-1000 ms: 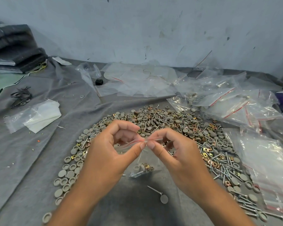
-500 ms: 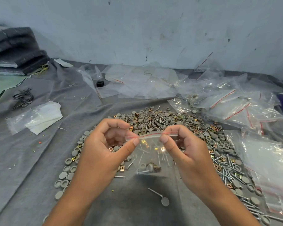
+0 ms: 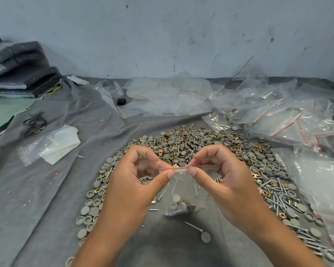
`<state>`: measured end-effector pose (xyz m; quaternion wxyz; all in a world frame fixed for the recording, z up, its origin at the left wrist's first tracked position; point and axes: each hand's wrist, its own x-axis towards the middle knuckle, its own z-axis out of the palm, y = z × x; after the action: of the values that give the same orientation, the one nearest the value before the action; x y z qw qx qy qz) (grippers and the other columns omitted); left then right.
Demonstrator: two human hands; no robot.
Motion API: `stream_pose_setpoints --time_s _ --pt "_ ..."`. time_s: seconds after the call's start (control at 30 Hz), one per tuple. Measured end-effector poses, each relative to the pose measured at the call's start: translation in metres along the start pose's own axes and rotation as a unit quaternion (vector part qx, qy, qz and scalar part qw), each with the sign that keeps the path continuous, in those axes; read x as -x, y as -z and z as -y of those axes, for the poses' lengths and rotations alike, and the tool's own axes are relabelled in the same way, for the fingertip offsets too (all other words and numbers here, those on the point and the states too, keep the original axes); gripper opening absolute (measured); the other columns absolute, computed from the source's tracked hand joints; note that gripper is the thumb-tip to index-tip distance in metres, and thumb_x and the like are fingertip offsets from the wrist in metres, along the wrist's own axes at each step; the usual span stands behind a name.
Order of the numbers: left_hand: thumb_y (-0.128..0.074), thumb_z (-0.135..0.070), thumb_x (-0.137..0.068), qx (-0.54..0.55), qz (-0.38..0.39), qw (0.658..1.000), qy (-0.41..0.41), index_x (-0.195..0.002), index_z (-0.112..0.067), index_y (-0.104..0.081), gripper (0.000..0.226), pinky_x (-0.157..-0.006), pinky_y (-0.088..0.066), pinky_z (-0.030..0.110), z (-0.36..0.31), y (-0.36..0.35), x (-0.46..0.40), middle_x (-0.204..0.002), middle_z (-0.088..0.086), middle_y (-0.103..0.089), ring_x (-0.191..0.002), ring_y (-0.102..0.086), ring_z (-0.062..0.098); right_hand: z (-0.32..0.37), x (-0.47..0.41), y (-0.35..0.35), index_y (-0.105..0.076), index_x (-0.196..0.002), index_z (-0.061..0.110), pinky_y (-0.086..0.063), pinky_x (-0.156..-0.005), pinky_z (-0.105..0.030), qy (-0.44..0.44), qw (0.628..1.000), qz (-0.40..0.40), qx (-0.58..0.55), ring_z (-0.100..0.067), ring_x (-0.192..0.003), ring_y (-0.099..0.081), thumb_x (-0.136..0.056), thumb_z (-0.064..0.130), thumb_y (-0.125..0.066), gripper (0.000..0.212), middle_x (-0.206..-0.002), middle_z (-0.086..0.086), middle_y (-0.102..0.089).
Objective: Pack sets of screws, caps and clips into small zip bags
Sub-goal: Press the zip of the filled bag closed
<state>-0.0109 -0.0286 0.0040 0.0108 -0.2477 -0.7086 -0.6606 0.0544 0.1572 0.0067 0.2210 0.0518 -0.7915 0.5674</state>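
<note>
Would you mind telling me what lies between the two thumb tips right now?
In the head view, a short stretch of the small zip bag's red-lined seal spans between the left hand and right hand.

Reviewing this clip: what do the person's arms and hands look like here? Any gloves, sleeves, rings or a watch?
Both arms enter from the bottom of the head view, bare as far as the frame shows. No sleeve edge is visible. The left hand and right hand wear no gloves, and no rings, watch, bracelet or tape show. The thumbnails that show are short and unpainted.
</note>
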Motion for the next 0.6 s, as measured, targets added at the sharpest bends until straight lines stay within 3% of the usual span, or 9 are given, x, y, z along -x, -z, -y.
stream_pose_setpoints --time_s 0.1,0.23,0.43,0.6 --pt "-0.088 -0.032 -0.068 0.025 -0.008 1.000 0.016 -0.094 -0.032 -0.059 0.039 -0.066 -0.058 0.027 0.0015 0.0042 -0.0012 -0.094 0.005 -0.078 -0.082 -0.074 0.022 -0.0016 0.0006 0.0017 -0.060 -0.099 0.039 -0.055 -0.079 -0.023 -0.013 1.000 -0.020 -0.012 -0.014 -0.094 -0.070 -0.086 0.034 -0.073 0.019 -0.096 0.010 -0.073" --pt "-0.081 -0.041 -0.069 0.000 -0.009 1.000 0.002 -0.091 -0.036 -0.059 0.032 -0.072 -0.056 0.032 0.0026 0.0078 -0.0015 -0.091 0.002 -0.077 -0.081 -0.072 0.019 -0.0026 -0.0006 0.0050 -0.060 -0.099 0.041 -0.055 -0.081 -0.026 -0.020 0.999 -0.028 -0.020 -0.013 -0.095 -0.070 -0.085 0.036 -0.073 0.020 -0.097 0.010 -0.073" --pt "-0.071 -0.038 -0.081 -0.047 0.012 0.998 -0.028 -0.080 -0.036 -0.045 0.026 -0.076 -0.051 0.029 0.0072 0.0032 -0.0001 -0.091 0.000 -0.071 -0.083 -0.066 0.017 -0.0024 -0.0014 0.0039 -0.058 -0.107 0.044 -0.053 -0.080 -0.017 -0.022 1.000 -0.013 -0.012 -0.011 -0.096 -0.071 -0.083 0.036 -0.079 0.033 -0.099 0.010 -0.074" --pt "-0.070 -0.039 -0.084 -0.048 0.024 0.998 -0.032 -0.089 -0.039 -0.052 0.019 -0.079 -0.052 0.043 0.0093 -0.0003 0.0007 -0.097 0.000 -0.070 -0.090 -0.066 0.019 -0.0015 -0.0008 0.0038 -0.058 -0.108 0.043 -0.053 -0.076 -0.014 -0.018 1.000 -0.016 0.002 -0.008 -0.091 -0.073 -0.081 0.037 -0.079 0.035 -0.094 0.013 -0.076"
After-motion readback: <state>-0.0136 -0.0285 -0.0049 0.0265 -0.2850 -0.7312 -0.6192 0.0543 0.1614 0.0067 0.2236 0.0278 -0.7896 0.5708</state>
